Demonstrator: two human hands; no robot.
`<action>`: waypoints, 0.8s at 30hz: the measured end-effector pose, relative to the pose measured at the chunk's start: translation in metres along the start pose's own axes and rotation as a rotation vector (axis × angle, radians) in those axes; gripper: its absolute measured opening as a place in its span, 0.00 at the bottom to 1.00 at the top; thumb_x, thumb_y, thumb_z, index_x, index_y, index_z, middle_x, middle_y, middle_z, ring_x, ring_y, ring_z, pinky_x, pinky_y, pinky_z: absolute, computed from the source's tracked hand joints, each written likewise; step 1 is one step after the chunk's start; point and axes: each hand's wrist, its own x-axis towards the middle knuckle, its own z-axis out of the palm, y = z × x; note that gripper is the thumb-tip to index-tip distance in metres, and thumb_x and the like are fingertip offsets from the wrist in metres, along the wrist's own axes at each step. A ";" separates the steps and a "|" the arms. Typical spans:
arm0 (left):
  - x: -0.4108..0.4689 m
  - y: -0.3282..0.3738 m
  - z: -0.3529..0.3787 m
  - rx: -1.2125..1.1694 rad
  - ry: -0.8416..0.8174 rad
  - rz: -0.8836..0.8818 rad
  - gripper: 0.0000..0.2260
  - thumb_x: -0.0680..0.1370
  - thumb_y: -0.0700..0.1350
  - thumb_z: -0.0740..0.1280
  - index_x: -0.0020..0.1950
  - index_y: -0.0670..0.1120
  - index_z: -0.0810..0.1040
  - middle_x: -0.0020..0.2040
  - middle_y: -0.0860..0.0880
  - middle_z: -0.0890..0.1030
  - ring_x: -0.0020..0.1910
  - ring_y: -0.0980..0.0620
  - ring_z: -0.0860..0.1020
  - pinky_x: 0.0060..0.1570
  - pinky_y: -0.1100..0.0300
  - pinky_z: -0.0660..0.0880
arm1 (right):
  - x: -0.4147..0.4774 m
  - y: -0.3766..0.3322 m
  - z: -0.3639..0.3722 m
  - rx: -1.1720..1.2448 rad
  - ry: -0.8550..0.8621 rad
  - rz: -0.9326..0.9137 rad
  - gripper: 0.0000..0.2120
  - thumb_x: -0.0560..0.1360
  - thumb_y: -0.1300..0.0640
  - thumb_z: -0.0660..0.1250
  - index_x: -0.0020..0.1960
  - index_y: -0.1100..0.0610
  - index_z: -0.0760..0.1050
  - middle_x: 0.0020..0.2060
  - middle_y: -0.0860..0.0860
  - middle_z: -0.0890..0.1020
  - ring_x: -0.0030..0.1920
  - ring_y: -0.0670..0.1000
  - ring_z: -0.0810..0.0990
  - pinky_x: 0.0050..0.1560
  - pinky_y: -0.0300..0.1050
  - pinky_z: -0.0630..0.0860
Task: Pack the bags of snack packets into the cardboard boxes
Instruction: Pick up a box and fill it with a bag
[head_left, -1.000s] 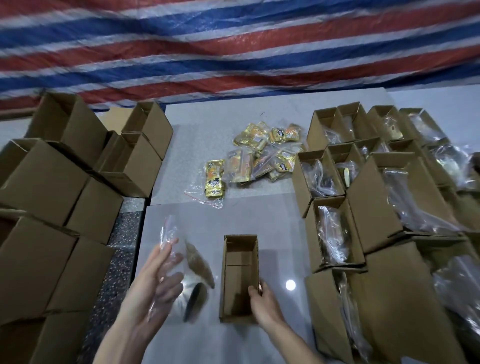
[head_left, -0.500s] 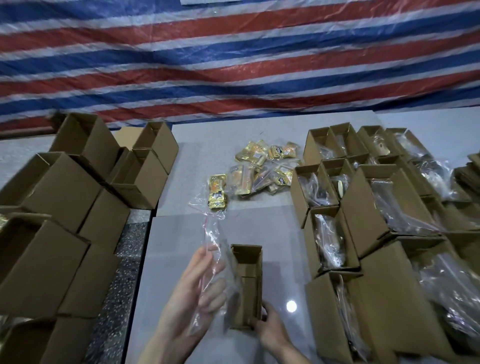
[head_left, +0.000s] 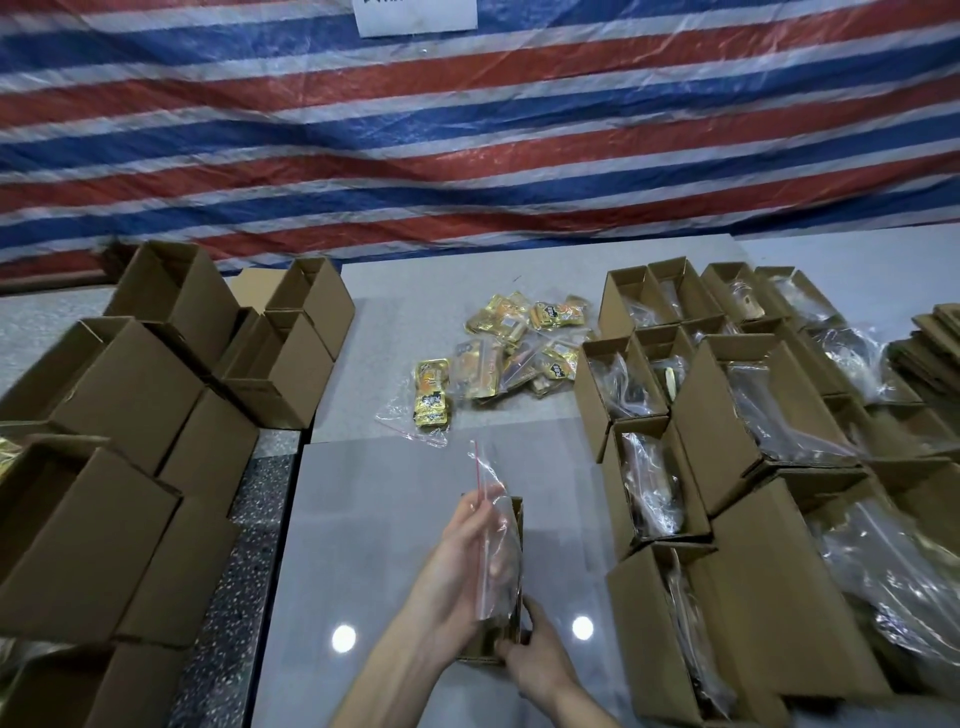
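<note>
Single head view, looking forward-down, close over table (head_left: 395, 519), tarp wall (head_left: 467, 130) behind.

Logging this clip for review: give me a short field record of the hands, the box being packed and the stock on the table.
left hand: holds clear zip bag at the box mouth
right hand: grips small cardboard box at its near end
unpacked: snack packet bags, table centre
filled boxes: right side
empty boxes: left side

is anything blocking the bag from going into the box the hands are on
Nothing visible does. The left hand holds the clear zip bag right at the open top of the small cardboard box, which the right hand grips at its near end. The bag hides most of the box's inside.
</note>
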 end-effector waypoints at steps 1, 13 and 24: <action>0.004 -0.005 -0.003 0.074 0.030 -0.019 0.08 0.79 0.42 0.64 0.58 0.46 0.76 0.35 0.48 0.72 0.21 0.54 0.66 0.20 0.65 0.62 | -0.001 0.000 0.000 -0.006 0.000 -0.004 0.43 0.69 0.53 0.69 0.80 0.49 0.53 0.55 0.51 0.82 0.55 0.50 0.82 0.57 0.42 0.77; 0.029 -0.046 -0.038 0.524 0.271 -0.170 0.11 0.81 0.33 0.61 0.57 0.44 0.79 0.45 0.43 0.82 0.39 0.48 0.79 0.36 0.59 0.75 | -0.002 -0.003 -0.002 0.020 0.009 -0.170 0.29 0.73 0.53 0.70 0.68 0.37 0.61 0.50 0.36 0.81 0.48 0.35 0.81 0.46 0.28 0.75; 0.057 -0.073 -0.069 1.234 0.387 -0.024 0.08 0.76 0.34 0.59 0.54 0.41 0.72 0.47 0.45 0.80 0.44 0.48 0.78 0.45 0.56 0.75 | -0.001 -0.005 -0.003 0.043 -0.020 -0.084 0.39 0.69 0.64 0.63 0.76 0.42 0.60 0.56 0.43 0.82 0.56 0.45 0.81 0.59 0.42 0.79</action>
